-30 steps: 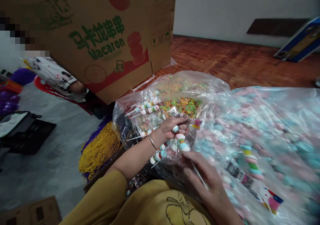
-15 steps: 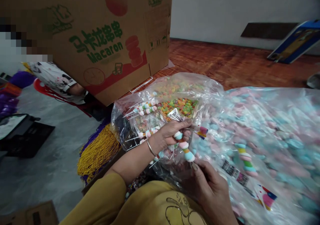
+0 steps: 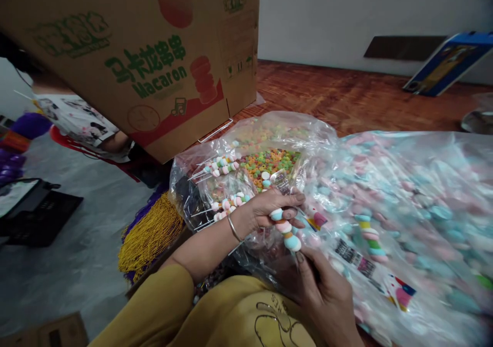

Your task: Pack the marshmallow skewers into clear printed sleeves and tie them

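Note:
Between my hands is a candy skewer [image 3: 284, 227] of pink, white and blue marshmallows with orange rings. My left hand [image 3: 271, 206] is closed around its upper part and also has a small clear printed wrapper [image 3: 281, 181] at its fingers. At the skewer's lower end, my right hand [image 3: 323, 285] pinches just below the blue marshmallow. Beyond my left hand lies an open bag of colourful ring candies [image 3: 265, 165]. Finished-looking skewers [image 3: 221, 166] rest on plastic at the left. Another marshmallow stack [image 3: 371, 236] lies on the large marshmallow bag [image 3: 419, 203] at the right.
A big Macaron carton [image 3: 162, 70] stands at the back left on the wooden table [image 3: 308, 88]. Behind it a person in a patterned shirt [image 3: 79, 116] sits on a red chair. Gold bead strings [image 3: 150, 234] hang at the left. A blue-framed object [image 3: 449, 64] leans at the back right.
My left fingers have loosened and shifted slightly on the skewer. A white and a blue marshmallow now show above my left hand, and the wrapper has tilted. The whole view has moved slightly.

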Motion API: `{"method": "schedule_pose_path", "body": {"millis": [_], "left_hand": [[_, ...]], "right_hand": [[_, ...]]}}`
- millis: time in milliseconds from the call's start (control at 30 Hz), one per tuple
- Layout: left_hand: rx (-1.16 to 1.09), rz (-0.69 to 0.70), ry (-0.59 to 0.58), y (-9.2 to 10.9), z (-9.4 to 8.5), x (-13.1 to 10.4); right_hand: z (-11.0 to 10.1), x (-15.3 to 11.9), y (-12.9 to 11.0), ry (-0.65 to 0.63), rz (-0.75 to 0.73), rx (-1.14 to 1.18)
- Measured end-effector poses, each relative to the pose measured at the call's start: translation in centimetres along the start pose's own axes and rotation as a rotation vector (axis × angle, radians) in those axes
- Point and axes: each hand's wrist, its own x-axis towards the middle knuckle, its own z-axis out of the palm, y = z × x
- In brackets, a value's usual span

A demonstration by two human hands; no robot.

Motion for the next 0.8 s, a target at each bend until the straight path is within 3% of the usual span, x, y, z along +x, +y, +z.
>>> {"method": "schedule_pose_path", "body": {"millis": [133,267,400,500,633,800], "left_hand": [[0.062,0.024,0.034,-0.3,0.3,0.2],[0.058,0.018,0.041,-0.4,0.5,0.2],[-0.026,0.065,0.055,-0.4,0.8,0.4],[-0.08,0.111,0.067,-0.3,0.8,0.5],[-0.089,0.145,0.082,0.0,0.1,0.7],[-0.088,0.19,0.17,0.1,-0.9,0.9]], "right_hand": [[-0.1,-0.1,-1.2,0.01,0.081,0.055],[0.2,0.0,-0.6,0.02,0.225,0.199],[1.4,-0.3,1.1,0.048,0.54,0.644],[1.9,-0.4,1.8,0.038,0.683,0.967],[1.2,-0.4,1.0,0.037,0.729,1.117],[-1.4,-1.0,-0.2,0.14,0.71,1.102]]}}
